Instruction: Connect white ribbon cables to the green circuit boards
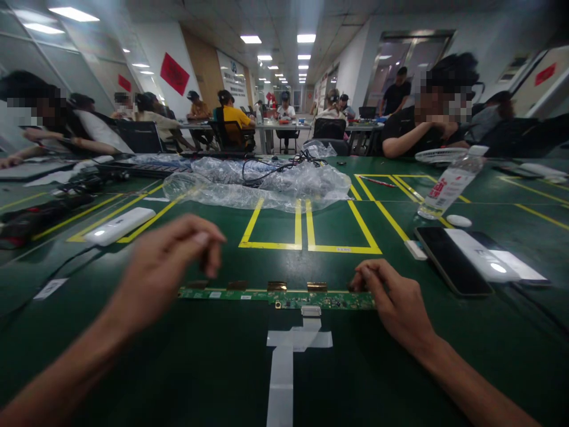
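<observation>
- Running left to right in front of the person, the long, narrow green circuit board (262, 296) lies crosswise, its long axis reaching from one hand's side to the other's.
- At the board's right end is the right hand (395, 299), the nearer of the two, its fingertips drawn together at the end of the row of small copper-coloured film tabs (317, 286) along the far edge. Whether that grip clasps anything or only rests there, I cannot tell.
- Above the board's left end hovers the left hand (166, 261), seemingly apart from it, fingers loosely curled. Blur hides whether this grip is closed; nothing shows in it.
- From the right grip, nearly the whole board stretches leftward; from the left grip, it lies below and extends rightward.
- On the board's near side, a flat white ribbon-like strip (281, 379) points toward the person, square to the long axis.
- Beyond the board, the green tabletop (258, 264) carries crumpled clear plastic wrap (267, 184).
</observation>
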Motion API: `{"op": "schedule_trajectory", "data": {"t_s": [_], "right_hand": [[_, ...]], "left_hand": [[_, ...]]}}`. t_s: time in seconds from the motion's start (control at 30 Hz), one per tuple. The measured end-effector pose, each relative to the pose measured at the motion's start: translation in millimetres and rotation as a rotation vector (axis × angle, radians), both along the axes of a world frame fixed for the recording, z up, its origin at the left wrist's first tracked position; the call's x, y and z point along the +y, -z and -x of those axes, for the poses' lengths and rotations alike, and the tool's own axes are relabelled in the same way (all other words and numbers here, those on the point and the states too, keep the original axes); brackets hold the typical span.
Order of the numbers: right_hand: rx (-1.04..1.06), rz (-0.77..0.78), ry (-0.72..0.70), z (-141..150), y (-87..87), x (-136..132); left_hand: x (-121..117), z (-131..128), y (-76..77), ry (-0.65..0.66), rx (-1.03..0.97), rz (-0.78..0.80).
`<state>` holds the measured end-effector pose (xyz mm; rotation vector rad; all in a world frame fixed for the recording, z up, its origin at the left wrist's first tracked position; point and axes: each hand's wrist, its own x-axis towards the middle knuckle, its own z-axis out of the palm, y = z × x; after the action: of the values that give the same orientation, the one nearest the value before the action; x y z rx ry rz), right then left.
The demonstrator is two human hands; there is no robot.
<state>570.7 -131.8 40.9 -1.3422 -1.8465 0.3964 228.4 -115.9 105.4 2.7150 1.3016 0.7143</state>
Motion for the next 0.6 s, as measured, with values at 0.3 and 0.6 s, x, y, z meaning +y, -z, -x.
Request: {"op": "schedule_trajectory", "data": {"t_s": [0.3, 0.6], "right_hand": [[-0.006, -0.074, 0.073, -7, -2.9, 2], [-0.096, -0.028, -0.014, -3, 1.5, 0]], "left_hand": [[-29, -65, 70.1, 0.251, 0.237, 0.306], [4, -27, 85.4, -0.113, 0.339, 0.413]]}}
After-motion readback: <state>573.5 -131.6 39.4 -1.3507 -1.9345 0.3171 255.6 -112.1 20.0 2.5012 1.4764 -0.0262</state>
